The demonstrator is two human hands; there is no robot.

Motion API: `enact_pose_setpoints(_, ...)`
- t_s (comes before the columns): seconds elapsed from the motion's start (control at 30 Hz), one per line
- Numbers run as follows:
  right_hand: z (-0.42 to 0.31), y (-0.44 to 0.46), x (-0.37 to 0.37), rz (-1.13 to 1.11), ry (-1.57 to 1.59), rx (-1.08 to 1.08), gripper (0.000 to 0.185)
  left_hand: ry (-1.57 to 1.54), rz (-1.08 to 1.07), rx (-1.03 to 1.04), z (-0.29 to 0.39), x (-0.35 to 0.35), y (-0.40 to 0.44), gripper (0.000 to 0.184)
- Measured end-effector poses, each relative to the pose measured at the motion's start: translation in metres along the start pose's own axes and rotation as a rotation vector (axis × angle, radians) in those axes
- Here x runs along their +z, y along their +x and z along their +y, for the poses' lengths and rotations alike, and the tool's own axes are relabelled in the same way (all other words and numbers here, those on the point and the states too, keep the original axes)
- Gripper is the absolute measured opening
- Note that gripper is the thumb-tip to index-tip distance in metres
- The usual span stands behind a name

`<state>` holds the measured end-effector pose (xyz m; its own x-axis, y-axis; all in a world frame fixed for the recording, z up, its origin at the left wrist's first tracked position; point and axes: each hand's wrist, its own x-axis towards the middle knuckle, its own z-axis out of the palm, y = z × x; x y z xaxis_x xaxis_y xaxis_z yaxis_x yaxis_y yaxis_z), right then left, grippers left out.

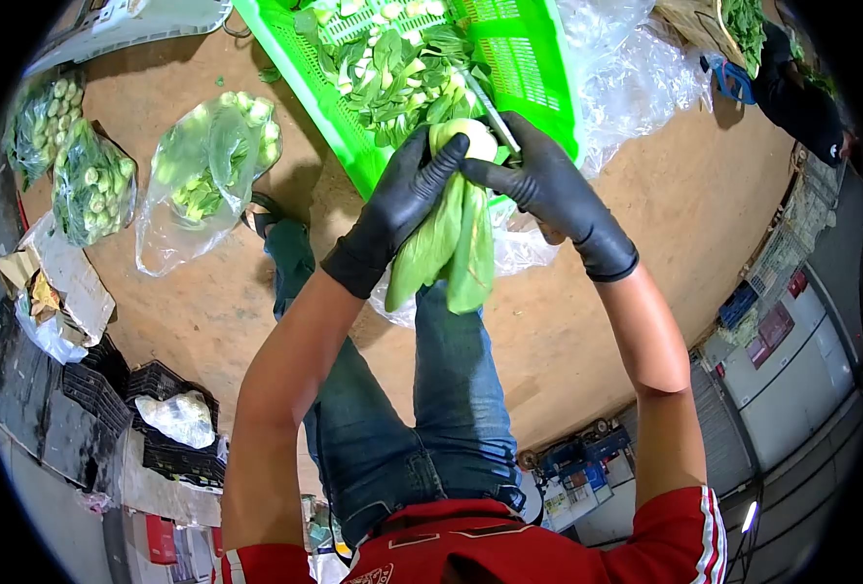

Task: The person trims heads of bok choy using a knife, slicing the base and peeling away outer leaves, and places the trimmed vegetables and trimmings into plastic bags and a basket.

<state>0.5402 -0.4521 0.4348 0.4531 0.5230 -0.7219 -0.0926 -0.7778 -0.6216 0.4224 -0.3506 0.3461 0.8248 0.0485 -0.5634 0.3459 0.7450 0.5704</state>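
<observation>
A head of bok choy (pixel 465 248) hangs leaves down between my hands, its pale base up near the rim of the green basket. My left hand (pixel 407 200), in a black glove, is closed around one side of it, thumb near the base. My black-gloved right hand (pixel 548 190) is closed round a knife (pixel 493 115), with its thumb against the bok choy base. The blade points up and away over the basket. Loose green leaves and pale stems lie inside the bright green basket (pixel 300 78).
Plastic bags of bok choy (pixel 219 165) stand on the floor at the left. Clear plastic sheeting (pixel 636 68) lies right of the basket. Black crates (pixel 173 414) are at the lower left. Another person (pixel 801 107) is at the upper right, near a blue sandal.
</observation>
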Motion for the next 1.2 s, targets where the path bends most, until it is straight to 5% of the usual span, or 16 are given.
enact_pose_setpoints(0.13, 0.013, -0.004, 0.020, 0.133, 0.037, -0.110, 0.065, -0.280, 0.095, -0.170, 0.007, -0.006, -0.003, 0.042)
enact_pose_setpoints(0.27, 0.006, -0.030, 0.028, 0.320, -0.208, -0.246, 0.052, -0.343, 0.243, -0.064, 0.006, -0.013, -0.005, 0.040)
enact_pose_setpoints(0.33, 0.002, -0.050, 0.032, 0.232, -0.143, -0.351, 0.030, -0.415, 0.245, -0.061, 0.000, -0.024, -0.001, 0.040)
enact_pose_setpoints(0.43, 0.010, -0.056, 0.042, 0.189, -0.463, -0.321, 0.026, -0.535, 0.238, -0.111, 0.005, -0.022, -0.003, 0.037)
enact_pose_setpoints(0.53, 0.011, -0.058, 0.044, 0.185, -0.517, -0.280, 0.025, -0.483, 0.360, 0.011, 0.015, -0.003, -0.016, 0.035)
enact_pose_setpoints(0.63, 0.015, -0.053, 0.050, 0.213, -0.563, -0.309, 0.026, -0.495, 0.265, 0.018, 0.014, -0.001, -0.029, 0.035)
enact_pose_setpoints(0.8, 0.017, -0.058, 0.051, 0.268, -0.298, -0.332, 0.015, -0.653, 0.188, -0.062, 0.017, -0.001, -0.035, 0.039)
enact_pose_setpoints(0.87, 0.013, -0.067, 0.043, 0.313, -0.080, -0.307, 0.012, -0.447, 0.230, 0.081, 0.017, 0.003, -0.043, 0.044)
enact_pose_setpoints(1.03, 0.003, -0.091, 0.009, 0.479, 0.294, 0.001, 0.021, -0.506, 0.172, -0.043, 0.006, -0.021, -0.038, 0.048)
enact_pose_setpoints(1.13, 0.006, -0.073, -0.005, 0.516, -0.278, -0.164, 0.047, -0.412, 0.156, 0.025, 0.001, -0.026, -0.036, 0.045)
enact_pose_setpoints(1.2, 0.025, -0.060, -0.004, 0.439, -0.275, -0.205, 0.053, -0.228, 0.172, 0.160, 0.000, -0.021, -0.035, 0.042)
